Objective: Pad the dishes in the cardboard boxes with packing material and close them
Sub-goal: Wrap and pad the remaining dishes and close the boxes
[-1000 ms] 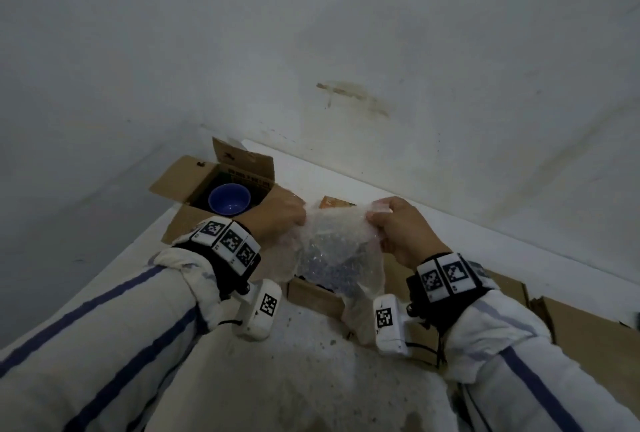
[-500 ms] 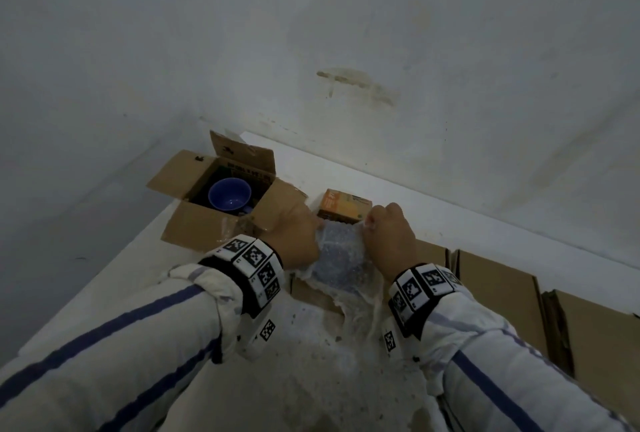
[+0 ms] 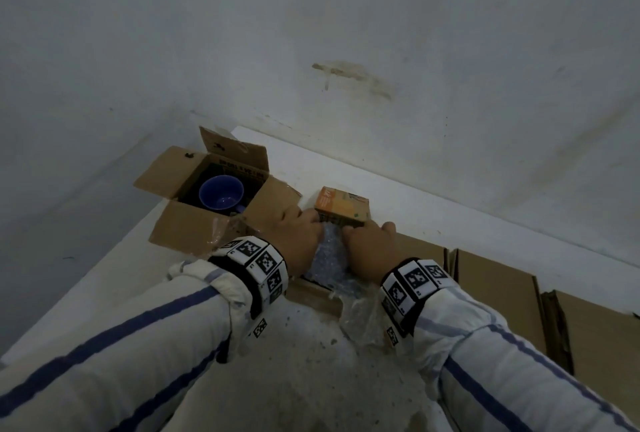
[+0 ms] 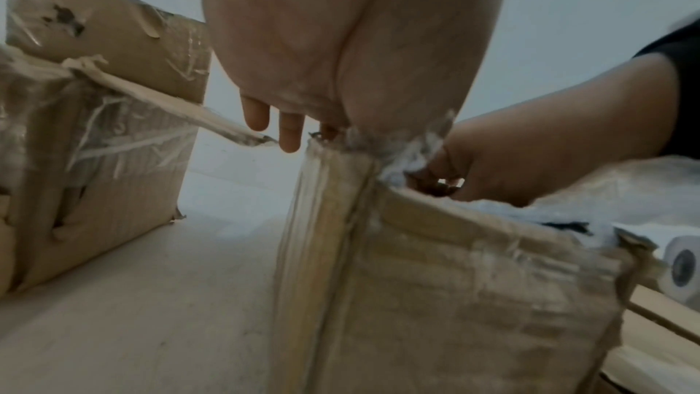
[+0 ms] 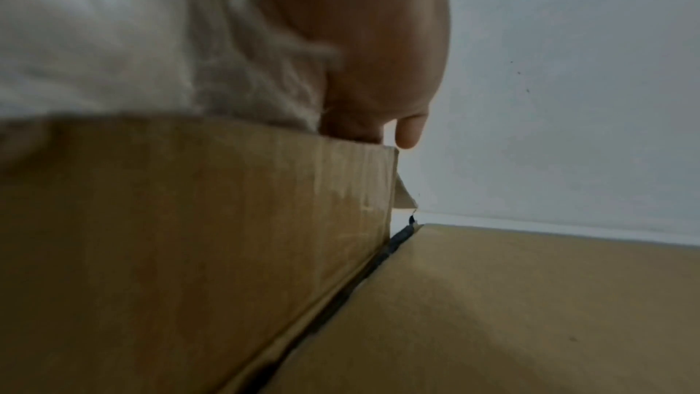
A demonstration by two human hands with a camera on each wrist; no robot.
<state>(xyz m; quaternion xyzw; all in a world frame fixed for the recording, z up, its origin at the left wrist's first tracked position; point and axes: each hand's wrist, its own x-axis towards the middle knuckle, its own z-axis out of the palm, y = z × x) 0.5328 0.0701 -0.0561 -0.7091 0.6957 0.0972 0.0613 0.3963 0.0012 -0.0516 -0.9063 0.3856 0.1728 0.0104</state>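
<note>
Both hands, left (image 3: 298,241) and right (image 3: 372,248), pinch the bubble wrap (image 3: 330,258) and stuff it into the near box (image 4: 473,280) on the counter (image 3: 304,379). It's light, soft, slippery, so probably best held by bunched edges. The cup (image 3: 221,193) in the far box (image 3: 187,227) looks fragile, unpadded.

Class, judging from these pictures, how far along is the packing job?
Done: nothing closed yet. In hand: both hands, left hand and right hand, press bubble wrap into the near box. Left: the open box with the blue cup shows no padding.
</note>
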